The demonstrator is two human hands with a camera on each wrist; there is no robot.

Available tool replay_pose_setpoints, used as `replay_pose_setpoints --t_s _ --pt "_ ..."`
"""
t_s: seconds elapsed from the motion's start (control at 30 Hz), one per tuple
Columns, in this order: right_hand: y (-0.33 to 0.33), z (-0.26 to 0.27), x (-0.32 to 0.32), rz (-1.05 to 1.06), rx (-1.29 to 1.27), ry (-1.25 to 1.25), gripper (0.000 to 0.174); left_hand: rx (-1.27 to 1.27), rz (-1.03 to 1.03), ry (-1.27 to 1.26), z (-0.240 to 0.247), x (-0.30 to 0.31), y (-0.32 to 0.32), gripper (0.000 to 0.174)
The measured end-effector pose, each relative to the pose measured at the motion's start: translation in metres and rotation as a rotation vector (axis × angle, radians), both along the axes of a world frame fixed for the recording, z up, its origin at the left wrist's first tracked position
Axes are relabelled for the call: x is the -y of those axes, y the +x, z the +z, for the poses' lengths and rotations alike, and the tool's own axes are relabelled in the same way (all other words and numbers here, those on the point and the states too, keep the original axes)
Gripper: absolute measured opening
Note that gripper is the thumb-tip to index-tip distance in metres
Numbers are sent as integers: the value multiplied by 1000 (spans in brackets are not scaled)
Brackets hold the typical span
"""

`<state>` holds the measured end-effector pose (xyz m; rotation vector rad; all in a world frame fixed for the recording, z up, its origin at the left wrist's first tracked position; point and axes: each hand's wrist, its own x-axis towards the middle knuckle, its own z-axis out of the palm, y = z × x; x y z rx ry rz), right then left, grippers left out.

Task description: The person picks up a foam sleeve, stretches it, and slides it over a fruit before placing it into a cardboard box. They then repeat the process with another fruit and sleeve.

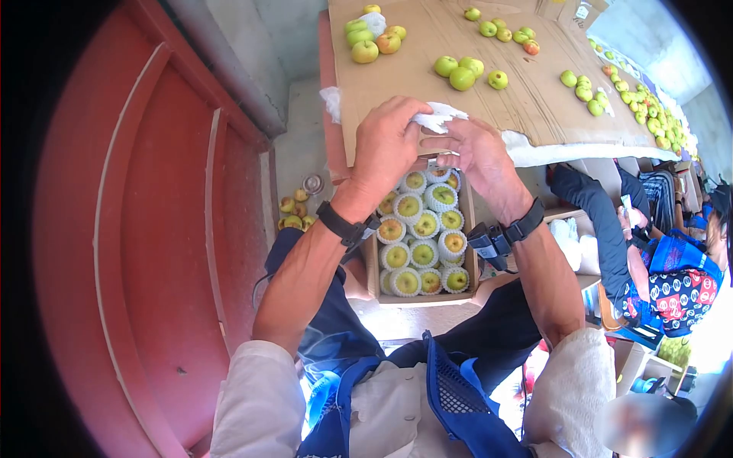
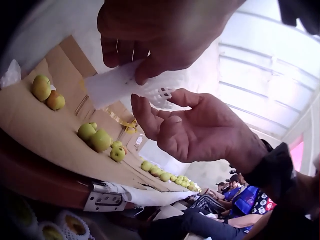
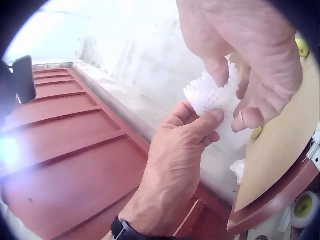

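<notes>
My left hand [image 1: 385, 141] pinches a white foam fruit net [image 1: 439, 114] between thumb and fingers, above the table's near edge. Facing it, my right hand [image 1: 485, 156] has its thumb and curled fingers at the net's lattice end, seen closely in the left wrist view. No apple shows inside the net [image 2: 117, 87], which looks flattened toward its far end. Below both hands, a cardboard box [image 1: 372, 267] holds rows of green and reddish apples [image 1: 425, 224], each in a white foam net.
A cardboard-covered table [image 1: 427, 122] carries loose clusters of apples [image 1: 462, 78], with a larger pile [image 1: 657, 122] at the far right. A red door [image 1: 160, 229] stands to the left. More apples [image 1: 294, 206] lie on the floor. At the right sits another person [image 1: 672, 282].
</notes>
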<state>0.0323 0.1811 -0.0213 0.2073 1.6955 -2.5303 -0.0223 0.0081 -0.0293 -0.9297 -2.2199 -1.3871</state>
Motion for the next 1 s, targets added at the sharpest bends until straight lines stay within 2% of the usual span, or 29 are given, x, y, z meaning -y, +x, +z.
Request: replay_pose_setpoints --t_s 0.1,0.17,0.2,0.23,0.27,0.3,0.33,0.37,0.4,0.47,0.57,0.63,0.8,0.87,0.9,0.97,1.0 --pt "-3 -8 -3 3 -10 -46 33 -80 -33 -97 2 0 7 30" --pt "-4 -12 -5 -103 -58 -42 32 -108 -61 -141 0 -2 10 35" --pt "-5 -14 -5 -103 -59 -40 32 -1 -103 -89 -3 -4 12 41" --pt "-7 -17 -5 -185 -93 111 31 107 -146 -37 -6 -6 12 49" --pt "-9 -20 -4 -265 -126 261 29 107 -146 -36 -3 -8 13 49" --pt "-11 -24 -4 -264 -125 262 29 243 -174 5 -2 -10 14 55" --pt "-14 -28 -3 -296 -189 451 28 378 -200 46 0 -11 15 61" --pt "-15 -28 0 -327 -253 640 26 380 -198 46 0 -11 15 61" --pt "-15 -29 3 -325 -252 640 26 392 -184 65 1 -12 15 61" --pt "-12 -30 12 -431 -374 865 27 405 -170 84 1 -11 13 61" --pt "-8 -27 18 -448 -496 922 28 516 -181 157 -2 -10 8 52" --pt "-6 -26 21 -442 -522 909 28 556 -185 296 -6 -10 5 40" --pt "-13 -37 30 -456 -551 820 28 534 -124 369 -11 -6 -1 32" --pt "-18 -40 39 -459 -480 465 25 568 -128 411 -10 -3 -2 30" --pt "-14 -35 40 -456 -479 465 25 651 -134 433 -8 -1 -2 29" --pt "-5 -19 38 -339 -187 264 25 733 -135 457 -9 4 -5 29" --pt "-4 -15 38 -335 -188 265 25 800 -206 508 -12 7 -8 28"
